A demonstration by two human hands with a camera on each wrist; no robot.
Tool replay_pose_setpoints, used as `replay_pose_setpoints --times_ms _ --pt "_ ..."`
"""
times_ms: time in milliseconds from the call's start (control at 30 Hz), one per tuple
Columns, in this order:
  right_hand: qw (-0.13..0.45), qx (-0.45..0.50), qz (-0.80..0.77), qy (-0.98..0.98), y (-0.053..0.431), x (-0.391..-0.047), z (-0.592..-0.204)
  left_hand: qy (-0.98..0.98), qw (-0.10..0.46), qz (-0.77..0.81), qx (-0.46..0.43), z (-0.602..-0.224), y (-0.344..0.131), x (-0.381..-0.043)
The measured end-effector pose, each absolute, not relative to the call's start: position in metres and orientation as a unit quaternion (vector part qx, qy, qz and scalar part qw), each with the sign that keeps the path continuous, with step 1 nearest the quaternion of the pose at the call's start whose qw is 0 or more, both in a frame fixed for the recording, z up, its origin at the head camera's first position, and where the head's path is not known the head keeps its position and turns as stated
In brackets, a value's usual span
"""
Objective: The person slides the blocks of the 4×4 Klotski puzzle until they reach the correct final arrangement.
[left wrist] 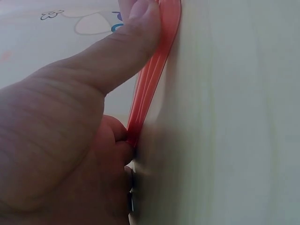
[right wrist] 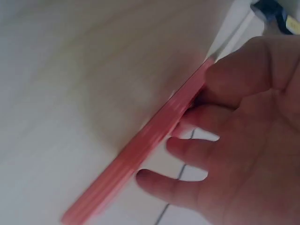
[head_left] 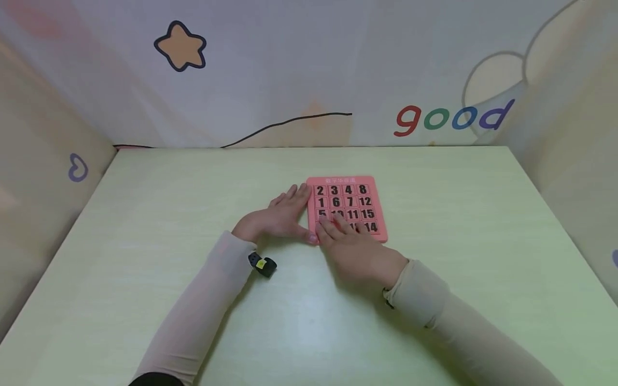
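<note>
A pink number sliding puzzle (head_left: 379, 217) lies flat on the table, its black-numbered tiles facing up. Its top rows read 2 3 4 8 and 1 6 7 12; fingers cover part of the lower rows, where 11, 15 and 14 show. My left hand (head_left: 285, 217) holds the puzzle's left side, thumb at the near left corner and fingers along the edge farther up. In the left wrist view the thumb (left wrist: 122, 56) presses the pink rim. My right hand (head_left: 357, 254) reaches over the near edge, its extended fingers touching the lower left tiles.
The pale green table (head_left: 169, 214) runs back to a printed cloth wall (head_left: 270, 64) with a star and the word "good". Similar cloth stands at both sides. A black strap (head_left: 263, 265) sits at the left wrist.
</note>
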State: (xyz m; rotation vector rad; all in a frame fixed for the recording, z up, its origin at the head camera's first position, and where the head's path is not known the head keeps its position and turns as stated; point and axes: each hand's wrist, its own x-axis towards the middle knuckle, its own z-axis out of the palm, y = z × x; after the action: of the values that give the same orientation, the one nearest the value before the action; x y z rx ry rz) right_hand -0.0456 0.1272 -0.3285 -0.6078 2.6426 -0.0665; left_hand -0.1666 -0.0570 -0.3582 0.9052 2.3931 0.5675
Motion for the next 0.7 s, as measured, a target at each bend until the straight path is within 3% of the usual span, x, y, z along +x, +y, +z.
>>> replay_pose_setpoints --times_ms 233,400,700 --pt "0.188 -0.212 -0.053 0.958 0.161 -0.032 -0.327 0.883 0.259 0.215 0.327 -0.362 -0.054 -0.163" --pt "0.208 -0.173 -0.058 0.961 0.18 -0.021 -0.32 0.885 0.254 0.21 0.329 -0.358 -0.054 -0.165" --pt "0.21 -0.164 -0.048 0.963 0.177 -0.018 -0.322 0.881 0.265 0.206 0.333 -0.358 -0.054 -0.167"
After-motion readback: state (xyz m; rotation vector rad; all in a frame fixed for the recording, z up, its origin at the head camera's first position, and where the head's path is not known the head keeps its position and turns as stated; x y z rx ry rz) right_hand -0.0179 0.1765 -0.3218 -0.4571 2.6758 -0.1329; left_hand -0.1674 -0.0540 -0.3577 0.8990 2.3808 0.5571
